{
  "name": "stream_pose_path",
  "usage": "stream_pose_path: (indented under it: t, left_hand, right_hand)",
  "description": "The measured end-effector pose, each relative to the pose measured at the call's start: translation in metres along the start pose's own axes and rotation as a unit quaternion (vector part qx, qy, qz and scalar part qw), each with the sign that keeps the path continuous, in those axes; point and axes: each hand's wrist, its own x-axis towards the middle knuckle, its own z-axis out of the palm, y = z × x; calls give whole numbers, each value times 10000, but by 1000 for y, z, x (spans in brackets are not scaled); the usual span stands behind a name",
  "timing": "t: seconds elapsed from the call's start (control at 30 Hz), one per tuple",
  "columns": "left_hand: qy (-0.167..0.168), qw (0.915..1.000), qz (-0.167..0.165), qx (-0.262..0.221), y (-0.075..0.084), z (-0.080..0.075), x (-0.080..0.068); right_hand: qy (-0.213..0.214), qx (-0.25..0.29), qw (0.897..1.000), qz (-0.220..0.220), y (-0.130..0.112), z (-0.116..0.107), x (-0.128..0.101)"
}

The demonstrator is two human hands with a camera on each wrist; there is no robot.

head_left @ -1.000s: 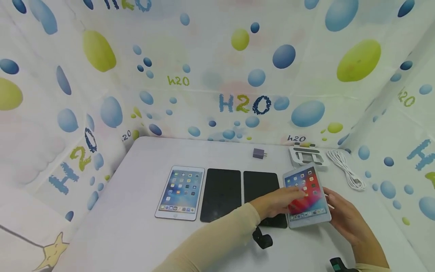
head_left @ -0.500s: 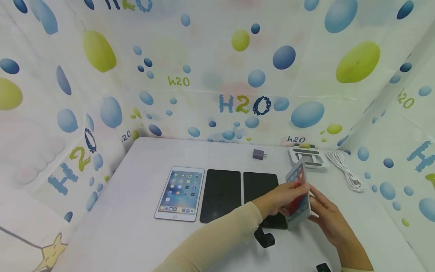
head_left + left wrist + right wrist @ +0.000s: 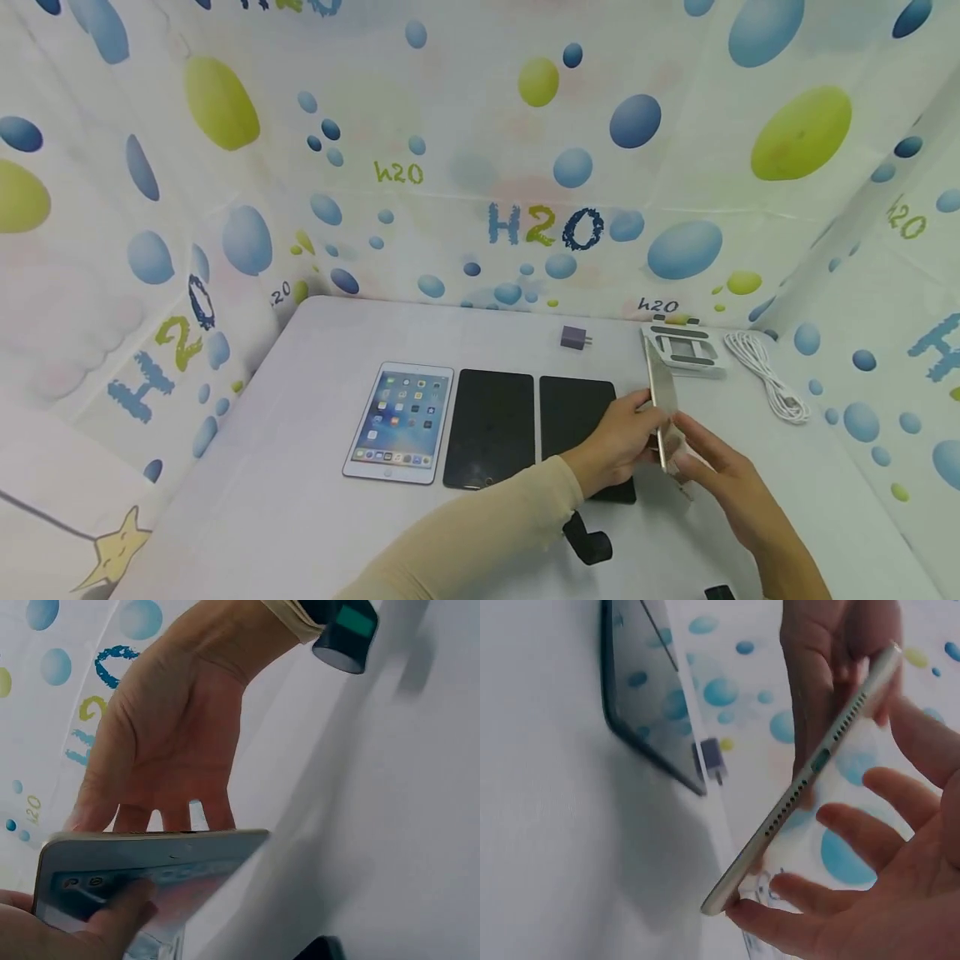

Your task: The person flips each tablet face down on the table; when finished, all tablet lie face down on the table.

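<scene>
You hold the tablet (image 3: 662,387) right of centre in the head view, tipped up and nearly edge-on, with its pale back turned toward the right of the frame. Your left hand (image 3: 611,442) grips it on the screen side; in the left wrist view the thumb, blurred, lies across the lit screen at lower left. You cannot tell exactly where all that hand's other fingers press, since they are partly hidden.

Your right hand (image 3: 735,487) is on the back side. In the right wrist view its fingers are spread, one fingertip touching the tablet's lower end while the middle fingertips sit just clear of the back. The edge with the port and speaker holes runs diagonally there, lower centre to upper right.

Under your left hand, at centre right, lies a black tablet (image 3: 570,408); beside it toward the left are another black one (image 3: 490,429) and a white one (image 3: 398,423) with its screen lit. Beyond lie the charger (image 3: 574,337), the stand (image 3: 693,364) and the coiled cable (image 3: 767,379), upper right on the table (image 3: 300,392).
</scene>
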Motion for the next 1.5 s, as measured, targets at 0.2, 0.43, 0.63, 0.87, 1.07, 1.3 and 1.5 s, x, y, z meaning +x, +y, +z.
stream_pose_path:
  t: [0.2,0.43,0.63,0.87,1.07,1.3,1.5]
  left_hand:
    - [328,9963,219,-768,-6,-3,6]
    - [400,9978,180,-499,-7,-11,11]
    - [1320,9891,171,626,-13,-5,9]
    - [1589,9811,-51,1099,-14,0,5]
    - [1459,9815,-304,1201,-17,-3,1]
    - [1351,9803,-525,1344,-27,-6,-2]
    - [1313,9813,-519,1306,-30,-4,-4]
  right_hand:
    - [82,-518,9970,563,15,-17,-11]
    - [99,-674,9944,804,22,-25,-15]
    - [52,-816,9912,1039,32,-28,-17]
    - [222,-1152,9883,979,42,-30,-19]
    - [251,-1288,9874,881,49,-34,-19]
    - [114,-1526,9806,1222,53,-35,-15]
    - [50,-2441,9605,1336,53,-38,-7]
